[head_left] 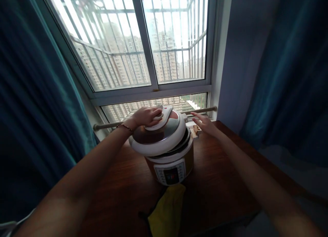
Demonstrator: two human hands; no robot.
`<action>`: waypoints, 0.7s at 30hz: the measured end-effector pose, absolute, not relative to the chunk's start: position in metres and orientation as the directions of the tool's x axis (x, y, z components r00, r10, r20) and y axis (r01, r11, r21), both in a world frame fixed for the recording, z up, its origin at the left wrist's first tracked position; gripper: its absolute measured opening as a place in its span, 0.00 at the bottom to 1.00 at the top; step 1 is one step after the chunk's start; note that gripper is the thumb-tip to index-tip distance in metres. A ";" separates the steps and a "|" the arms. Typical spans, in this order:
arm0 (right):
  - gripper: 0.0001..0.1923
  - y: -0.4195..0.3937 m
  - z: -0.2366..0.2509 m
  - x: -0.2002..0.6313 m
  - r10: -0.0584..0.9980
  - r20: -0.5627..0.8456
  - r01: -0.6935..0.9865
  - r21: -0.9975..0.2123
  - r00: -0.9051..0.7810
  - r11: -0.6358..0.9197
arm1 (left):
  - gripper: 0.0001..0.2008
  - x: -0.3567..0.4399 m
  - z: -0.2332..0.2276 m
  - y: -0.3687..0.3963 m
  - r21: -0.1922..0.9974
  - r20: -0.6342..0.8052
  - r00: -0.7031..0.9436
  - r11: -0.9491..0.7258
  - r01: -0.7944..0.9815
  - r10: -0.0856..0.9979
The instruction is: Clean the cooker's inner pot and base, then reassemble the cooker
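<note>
An electric pressure cooker (189,162) with a dark control panel stands on the table. Its round lid (167,134), white-rimmed with a shiny top, sits tilted over the pot, and a gap at the front right shows the dark inner rim (185,140). My left hand (147,116) is closed around the white handle (166,113) on top of the lid. To the right of the lid, my right hand (205,123) is held with its fingers stretched out and apart, close to the cooker's side lug; nothing is in it.
A yellow cloth (167,209) lies on the brown wooden table (217,182) in front of the cooker. Behind are a rail (211,109) and a barred window (176,52). Blue curtains (38,86) hang on both sides.
</note>
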State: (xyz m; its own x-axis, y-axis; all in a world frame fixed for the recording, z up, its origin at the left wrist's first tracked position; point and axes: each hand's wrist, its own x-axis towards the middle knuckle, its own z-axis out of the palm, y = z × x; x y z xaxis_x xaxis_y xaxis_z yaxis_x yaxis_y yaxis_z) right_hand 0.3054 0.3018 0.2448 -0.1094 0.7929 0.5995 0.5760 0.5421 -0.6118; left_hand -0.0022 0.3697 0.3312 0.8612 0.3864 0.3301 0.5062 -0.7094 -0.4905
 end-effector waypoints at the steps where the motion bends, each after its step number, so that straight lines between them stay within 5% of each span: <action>1: 0.21 0.305 0.244 0.304 0.785 0.599 0.576 -0.590 -0.157 0.565 | 0.18 0.002 0.329 0.371 -0.491 0.329 0.866 -0.715 0.498 0.377; 21: 0.19 0.316 0.196 0.322 0.825 0.518 0.646 -0.555 -0.224 0.524 | 0.17 0.041 0.295 0.377 -0.498 0.194 0.937 -0.794 0.348 0.289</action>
State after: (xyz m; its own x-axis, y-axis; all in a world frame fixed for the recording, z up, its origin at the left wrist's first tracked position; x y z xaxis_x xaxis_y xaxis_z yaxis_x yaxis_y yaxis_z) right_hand 0.3218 0.3158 0.1961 -0.2243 0.8253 0.5183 0.6463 0.5240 -0.5547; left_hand 0.0412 0.3770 0.2945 0.9374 0.2894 0.1938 0.3482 -0.7944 -0.4978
